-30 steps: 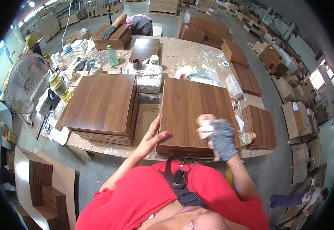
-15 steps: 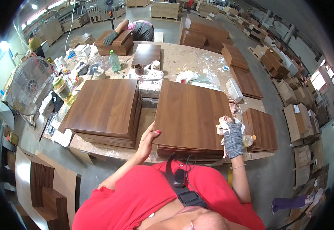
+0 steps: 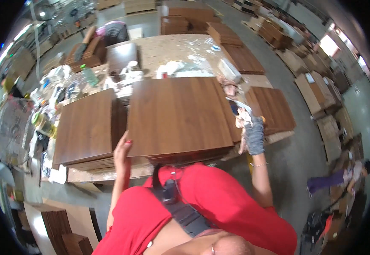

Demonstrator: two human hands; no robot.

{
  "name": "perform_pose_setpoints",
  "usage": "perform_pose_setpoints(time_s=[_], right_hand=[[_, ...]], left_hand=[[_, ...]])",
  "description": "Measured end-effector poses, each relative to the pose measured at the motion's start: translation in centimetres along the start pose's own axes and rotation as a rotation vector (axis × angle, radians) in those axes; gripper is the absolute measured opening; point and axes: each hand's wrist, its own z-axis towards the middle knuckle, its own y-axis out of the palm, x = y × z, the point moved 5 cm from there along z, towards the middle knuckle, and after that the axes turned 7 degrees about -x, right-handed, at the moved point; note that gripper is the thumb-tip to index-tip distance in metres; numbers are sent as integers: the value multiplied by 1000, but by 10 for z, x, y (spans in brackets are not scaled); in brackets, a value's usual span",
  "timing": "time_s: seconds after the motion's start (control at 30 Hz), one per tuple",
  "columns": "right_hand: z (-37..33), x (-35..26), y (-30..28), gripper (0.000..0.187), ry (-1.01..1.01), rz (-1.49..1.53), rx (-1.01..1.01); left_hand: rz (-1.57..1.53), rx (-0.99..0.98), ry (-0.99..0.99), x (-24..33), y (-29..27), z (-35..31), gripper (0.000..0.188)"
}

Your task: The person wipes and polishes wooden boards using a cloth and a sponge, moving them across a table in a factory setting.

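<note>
A brown wood-grain panel (image 3: 178,117) lies on top of the middle stack, its left front corner overhanging the stack. The edge of the panel beneath shows along its right side. My bare left hand (image 3: 122,155) grips the top panel at its left edge, near the front corner, with the thumb at the upper edge. My right hand (image 3: 255,136), in a grey knitted glove, is closed around a crumpled pale rag (image 3: 243,117) just right of the panel. Part of the rag hangs below the glove.
More panel stacks stand left (image 3: 85,127) and right (image 3: 272,108) on the worktable (image 3: 163,49). A clear plastic container (image 3: 228,70) and pinkish cloths (image 3: 228,87) sit behind my right hand. Bottles and clutter cover the table's left side. Another person (image 3: 112,33) leans over panels at the far left.
The top panel has shifted left over its stack, my left hand moving with it. My right hand and the rag have come off the panel's right edge. The whole view has turned.
</note>
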Motion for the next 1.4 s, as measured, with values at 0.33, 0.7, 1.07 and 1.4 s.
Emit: perform_pose_setpoints(time_s=[0.33, 0.7, 1.07, 1.4], right_hand=[[-32, 280, 114, 49, 510, 1210, 321], [129, 172, 76, 33, 157, -513, 49], [193, 239, 95, 40, 152, -721, -249], [227, 155, 20, 46, -6, 331, 109]], left_hand=[[75, 39, 37, 13, -9, -2, 55], [276, 181, -53, -3, -49, -20, 41], [290, 231, -110, 4, -18, -58, 52], [296, -34, -242, 5, -41, -92, 49]])
